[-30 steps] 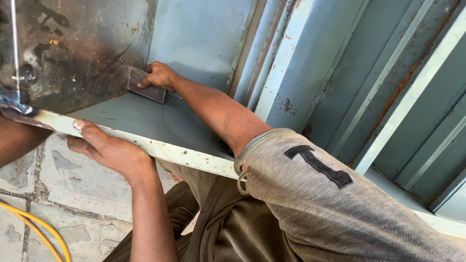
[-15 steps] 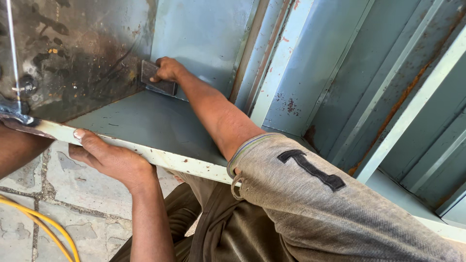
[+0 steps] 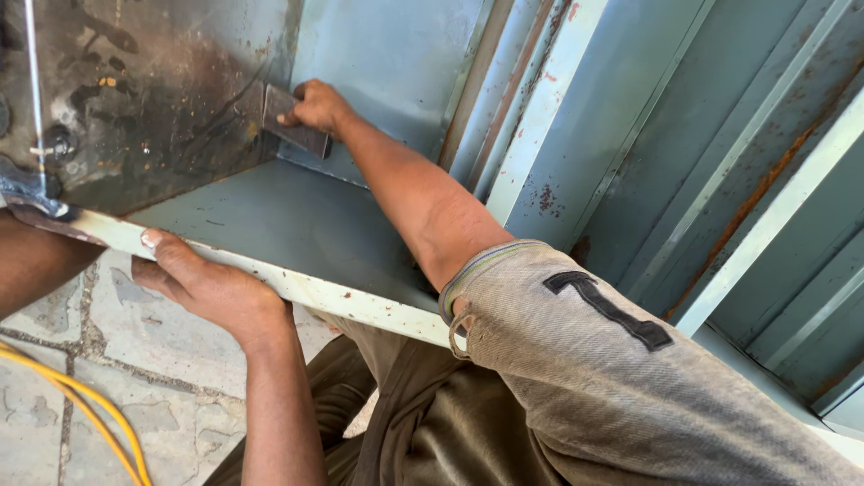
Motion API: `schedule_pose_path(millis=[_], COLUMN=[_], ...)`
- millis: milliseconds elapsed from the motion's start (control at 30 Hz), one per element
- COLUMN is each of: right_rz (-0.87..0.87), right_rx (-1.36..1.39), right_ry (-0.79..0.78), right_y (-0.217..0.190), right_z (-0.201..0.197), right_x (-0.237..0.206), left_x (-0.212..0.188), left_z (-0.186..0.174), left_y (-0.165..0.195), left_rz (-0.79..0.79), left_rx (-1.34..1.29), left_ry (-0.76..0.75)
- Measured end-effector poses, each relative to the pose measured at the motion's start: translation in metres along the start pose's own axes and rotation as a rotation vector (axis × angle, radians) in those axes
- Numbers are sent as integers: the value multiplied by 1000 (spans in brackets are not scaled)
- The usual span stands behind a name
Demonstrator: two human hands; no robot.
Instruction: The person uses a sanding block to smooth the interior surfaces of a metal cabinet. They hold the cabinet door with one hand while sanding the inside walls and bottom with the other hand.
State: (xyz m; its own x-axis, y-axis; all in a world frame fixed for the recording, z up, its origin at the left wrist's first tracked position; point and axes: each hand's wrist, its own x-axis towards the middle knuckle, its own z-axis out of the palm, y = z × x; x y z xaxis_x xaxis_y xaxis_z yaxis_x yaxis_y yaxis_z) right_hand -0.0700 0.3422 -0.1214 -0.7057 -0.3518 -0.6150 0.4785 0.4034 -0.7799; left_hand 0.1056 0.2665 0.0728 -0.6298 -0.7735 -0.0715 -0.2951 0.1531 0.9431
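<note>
Inside the blue metal box [image 3: 297, 225], my right hand [image 3: 315, 106] pinches a small metal plate [image 3: 292, 129] against the corner; my left hand [image 3: 202, 283] grips the front edge [image 3: 270, 279]. I'd press flat, steady.

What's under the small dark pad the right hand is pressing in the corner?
The right hand presses the dark pad flat against blue-grey sheet metal, beside the scorched, rusty panel. The metal directly beneath the pad is covered, so its condition cannot be seen.
</note>
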Motion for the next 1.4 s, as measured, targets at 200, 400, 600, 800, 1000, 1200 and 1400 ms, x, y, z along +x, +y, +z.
schedule_pose_path(millis=[200,400,600,800,1000,1200,1400], right_rz=[42,-69,19,150,276,310,190], right_rx=[77,-178,-33,241,550,729,946], right_ry=[54,21,-82,-18,181,311,314], right_y=[1,-2,2,7,1,-21,-25], right_z=[-10,10,37,38,37,68,87], right_x=[5,-6,-18,-12,-16,-16,-13], left_x=[-2,0,-3,-3,-3,-2,-4], left_z=[1,4,3,-1,2,3,4], left_y=[2,10,10,7,9,12,13], left_rz=[-16,-66,-31,7,15,-17,-23], left_rx=[-82,-48,-22,45,36,15,0], left_ry=[-23,-13,-29,-26,2,-21,-10])
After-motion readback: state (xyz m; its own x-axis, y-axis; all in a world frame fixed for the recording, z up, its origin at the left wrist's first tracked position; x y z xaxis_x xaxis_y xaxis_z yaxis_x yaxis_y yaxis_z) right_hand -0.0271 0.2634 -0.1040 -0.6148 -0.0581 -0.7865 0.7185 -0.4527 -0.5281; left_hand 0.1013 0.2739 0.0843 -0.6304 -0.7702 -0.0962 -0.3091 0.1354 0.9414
